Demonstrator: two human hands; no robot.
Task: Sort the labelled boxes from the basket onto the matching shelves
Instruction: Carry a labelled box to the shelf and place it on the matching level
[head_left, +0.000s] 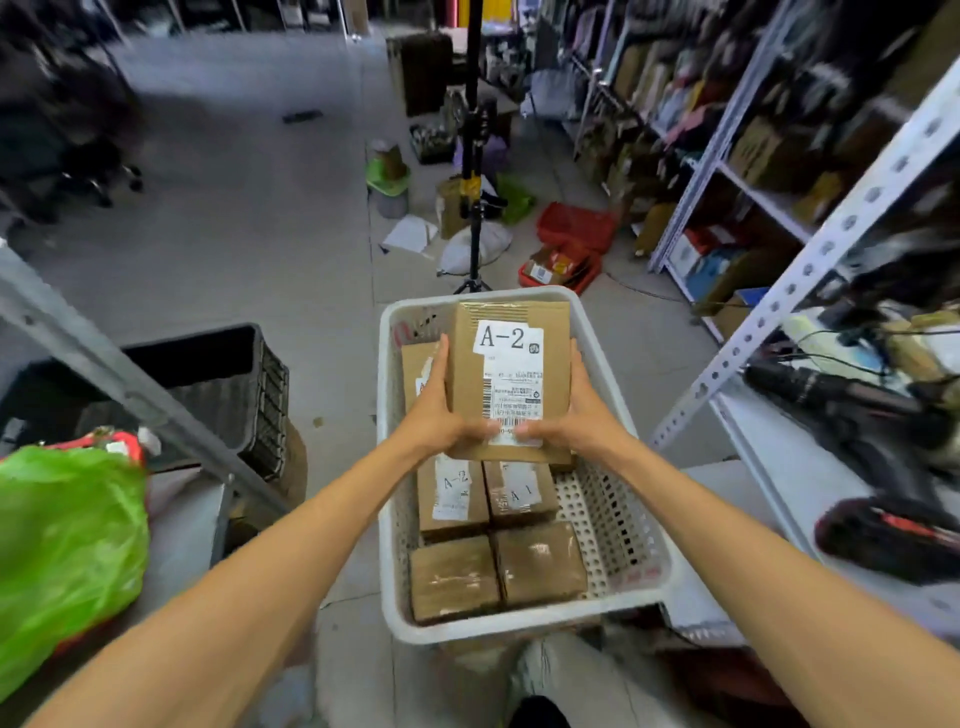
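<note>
Fingers (435, 358) of both hands wrap the A-2 box (511, 379), left hand (434, 410) and right hand (582, 410) gripping its sides above the white basket (387, 467), other boxes (498, 540) lying inside.

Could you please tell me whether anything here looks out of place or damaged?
Nothing in the white basket looks damaged, and the A-2 box between the left hand and right hand looks intact. The odd spot is the floor beyond: a red crate sits tilted over another, and loose paper lies near the tripod.
</note>
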